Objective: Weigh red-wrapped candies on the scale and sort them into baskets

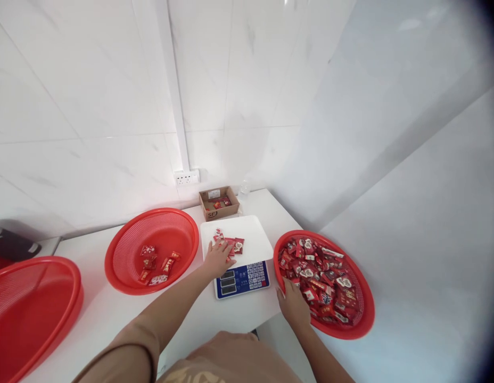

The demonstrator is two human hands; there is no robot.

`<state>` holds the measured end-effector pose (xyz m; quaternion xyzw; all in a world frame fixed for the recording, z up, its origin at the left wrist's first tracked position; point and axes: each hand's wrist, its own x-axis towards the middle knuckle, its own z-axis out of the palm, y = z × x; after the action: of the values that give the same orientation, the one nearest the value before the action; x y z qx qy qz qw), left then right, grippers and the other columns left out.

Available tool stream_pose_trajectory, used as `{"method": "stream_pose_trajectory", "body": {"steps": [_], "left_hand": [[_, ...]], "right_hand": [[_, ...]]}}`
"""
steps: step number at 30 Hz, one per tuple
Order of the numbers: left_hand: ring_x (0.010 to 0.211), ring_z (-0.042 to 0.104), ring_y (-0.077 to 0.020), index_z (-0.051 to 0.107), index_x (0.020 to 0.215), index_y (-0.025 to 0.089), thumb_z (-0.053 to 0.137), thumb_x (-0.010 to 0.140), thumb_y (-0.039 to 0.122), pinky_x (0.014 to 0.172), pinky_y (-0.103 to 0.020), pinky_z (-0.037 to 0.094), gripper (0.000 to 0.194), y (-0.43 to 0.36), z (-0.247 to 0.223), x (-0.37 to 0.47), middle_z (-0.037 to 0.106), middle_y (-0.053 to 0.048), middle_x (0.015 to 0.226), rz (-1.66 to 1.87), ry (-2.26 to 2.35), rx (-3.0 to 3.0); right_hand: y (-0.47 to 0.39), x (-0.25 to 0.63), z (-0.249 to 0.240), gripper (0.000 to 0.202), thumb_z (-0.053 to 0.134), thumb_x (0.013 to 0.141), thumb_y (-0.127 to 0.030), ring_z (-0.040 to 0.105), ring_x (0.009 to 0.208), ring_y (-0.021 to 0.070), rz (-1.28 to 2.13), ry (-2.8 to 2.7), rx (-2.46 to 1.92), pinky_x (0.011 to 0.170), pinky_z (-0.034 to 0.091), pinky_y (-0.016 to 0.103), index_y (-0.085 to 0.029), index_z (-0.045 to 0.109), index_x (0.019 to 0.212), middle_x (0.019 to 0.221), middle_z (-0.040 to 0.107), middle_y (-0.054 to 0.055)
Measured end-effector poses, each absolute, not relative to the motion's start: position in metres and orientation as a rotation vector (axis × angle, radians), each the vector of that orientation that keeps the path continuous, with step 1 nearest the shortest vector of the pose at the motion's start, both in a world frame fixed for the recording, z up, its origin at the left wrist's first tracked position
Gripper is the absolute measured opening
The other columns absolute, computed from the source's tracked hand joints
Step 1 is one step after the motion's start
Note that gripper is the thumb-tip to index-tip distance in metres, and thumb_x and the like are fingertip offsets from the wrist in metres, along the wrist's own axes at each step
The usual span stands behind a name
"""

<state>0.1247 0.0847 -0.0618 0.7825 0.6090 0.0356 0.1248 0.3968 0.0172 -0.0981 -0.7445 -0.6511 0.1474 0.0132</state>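
Note:
My left hand (218, 258) lies on the white pan of a blue-faced electronic scale (253, 234), its fingers touching a small pile of red-wrapped candies (233, 244). My right hand (293, 304) rests palm down on the near rim of a red mesh basket (364, 322) heaped with several red candy packets (321, 274). Whether that hand grips a packet is hidden under the palm. To the left of the scale another red mesh basket (123, 250) holds several candies (155, 263).
A small open cardboard box (218, 202) with a few candies stands behind the scale by the wall. A wall socket (187, 177) is above it. A larger red basket (27, 308) sits at the far left. White tiled walls close the corner.

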Motion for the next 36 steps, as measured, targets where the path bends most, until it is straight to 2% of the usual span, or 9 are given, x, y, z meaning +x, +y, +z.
{"method": "stream_pose_trajectory", "body": {"steps": [4, 8, 11, 15, 20, 23, 27, 30, 36], "left_hand": [[0.139, 0.015, -0.0309, 0.036, 0.138, 0.027, 0.044, 0.083, 0.054, 0.11, -0.053, 0.013, 0.062, 0.101, -0.061, 0.129, 0.031, -0.01, 0.148, 0.118, 1.759, 2.348], [0.138, 0.004, -0.0395, 0.029, 0.141, 0.031, 0.042, 0.079, 0.063, 0.105, -0.062, 0.01, 0.071, 0.119, -0.056, 0.13, 0.014, -0.01, 0.153, 0.011, 1.743, 2.264], [0.137, 0.002, -0.0434, 0.029, 0.141, 0.034, 0.041, 0.077, 0.065, 0.101, -0.067, 0.014, 0.072, 0.126, -0.056, 0.125, 0.017, -0.012, 0.152, -0.114, 1.657, 2.181], [0.138, 0.005, -0.0406, 0.032, 0.139, 0.035, 0.043, 0.077, 0.063, 0.103, -0.064, 0.014, 0.069, 0.12, -0.06, 0.117, 0.02, -0.012, 0.152, -0.112, 1.59, 2.205], [0.14, 0.006, -0.0308, 0.03, 0.141, 0.031, 0.037, 0.083, 0.06, 0.108, -0.056, 0.013, 0.065, 0.093, -0.063, 0.098, 0.016, -0.01, 0.153, 0.109, 1.625, 2.273], [0.14, 0.01, -0.0291, 0.032, 0.14, 0.027, 0.032, 0.088, 0.053, 0.11, -0.052, 0.016, 0.059, 0.068, -0.062, 0.069, 0.021, -0.009, 0.152, 0.3, 1.839, 2.197], [0.14, 0.011, -0.0312, 0.038, 0.137, 0.02, 0.033, 0.088, 0.045, 0.109, -0.053, 0.018, 0.056, 0.023, -0.053, 0.004, 0.023, -0.013, 0.151, 0.506, 2.372, 1.85], [0.139, 0.009, -0.0334, 0.031, 0.14, 0.014, 0.03, 0.087, 0.047, 0.107, -0.056, 0.019, 0.062, -0.015, -0.045, -0.048, 0.023, -0.019, 0.149, 0.556, 2.739, 1.449], [0.135, 0.015, -0.0426, 0.023, 0.141, 0.009, 0.038, 0.077, 0.062, 0.103, -0.06, 0.019, 0.085, -0.066, -0.048, -0.104, 0.024, -0.027, 0.145, 0.369, 2.848, 0.938]], "right_hand": [[0.017, 0.396, -0.098, 0.048, 0.029, 0.09, -0.03, 0.044, 0.123, 0.0215, 0.458, -2.03, -2.322, 0.095, 0.039, 0.032, -0.012, 0.041, 0.133, 0.135, 0.046, 0.014], [0.017, 0.396, -0.098, 0.046, 0.03, 0.09, -0.031, 0.045, 0.122, 0.0216, 0.458, -2.025, -2.333, 0.094, 0.04, 0.033, -0.013, 0.043, 0.131, 0.133, 0.048, 0.014], [0.017, 0.397, -0.098, 0.046, 0.03, 0.09, -0.031, 0.045, 0.122, 0.0217, 0.461, -2.032, -2.319, 0.095, 0.04, 0.033, -0.015, 0.042, 0.131, 0.132, 0.049, 0.013], [0.017, 0.396, -0.097, 0.046, 0.029, 0.09, -0.031, 0.045, 0.122, 0.0227, 0.504, -2.019, -2.325, 0.095, 0.04, 0.035, -0.016, 0.04, 0.132, 0.132, 0.049, 0.012], [0.017, 0.396, -0.096, 0.046, 0.028, 0.09, -0.031, 0.047, 0.12, 0.0226, 0.496, -2.02, -2.335, 0.094, 0.04, 0.035, -0.015, 0.041, 0.131, 0.131, 0.05, 0.013], [0.017, 0.397, -0.097, 0.046, 0.029, 0.09, -0.032, 0.047, 0.12, 0.023, 0.467, -2.049, -2.31, 0.094, 0.04, 0.035, -0.013, 0.041, 0.131, 0.131, 0.05, 0.014], [0.017, 0.396, -0.096, 0.047, 0.029, 0.09, -0.032, 0.047, 0.12, 0.0232, 0.473, -2.033, -2.314, 0.094, 0.04, 0.035, -0.011, 0.04, 0.132, 0.131, 0.05, 0.015], [0.017, 0.395, -0.094, 0.047, 0.029, 0.09, -0.032, 0.048, 0.119, 0.024, 0.487, -2.019, -2.346, 0.093, 0.041, 0.036, -0.012, 0.04, 0.132, 0.131, 0.05, 0.015], [0.016, 0.393, -0.088, 0.049, 0.027, 0.09, -0.033, 0.05, 0.117, 0.0257, 0.491, -2.037, -2.352, 0.088, 0.043, 0.038, -0.011, 0.039, 0.132, 0.13, 0.051, 0.017]]}}
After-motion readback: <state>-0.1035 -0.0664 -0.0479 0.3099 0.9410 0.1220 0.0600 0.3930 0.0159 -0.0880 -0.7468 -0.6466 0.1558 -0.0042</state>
